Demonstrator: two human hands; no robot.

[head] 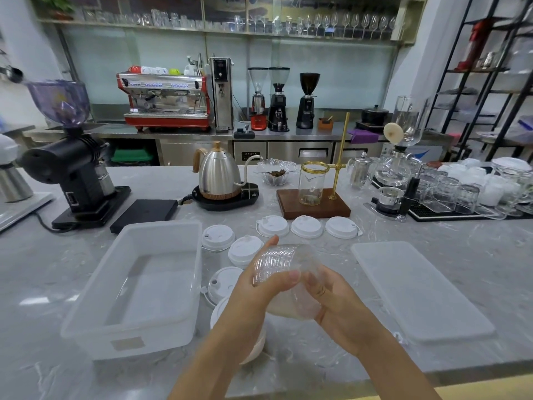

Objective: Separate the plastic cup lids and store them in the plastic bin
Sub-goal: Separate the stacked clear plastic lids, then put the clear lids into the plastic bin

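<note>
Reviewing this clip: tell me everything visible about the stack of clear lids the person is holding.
The stack of clear lids is transparent, thin ribbed plastic, several lids nested tightly so their rims show as close rings. It is held tilted above the counter, between the bin and the bin's flat cover. The left hand grips its left side, thumb across the front; the right hand holds the lower right end. How many lids it holds cannot be told.

Marble counter (432, 356), steel back bench (173, 133), glassware shelf (219, 29) (wall-mounted)
</note>
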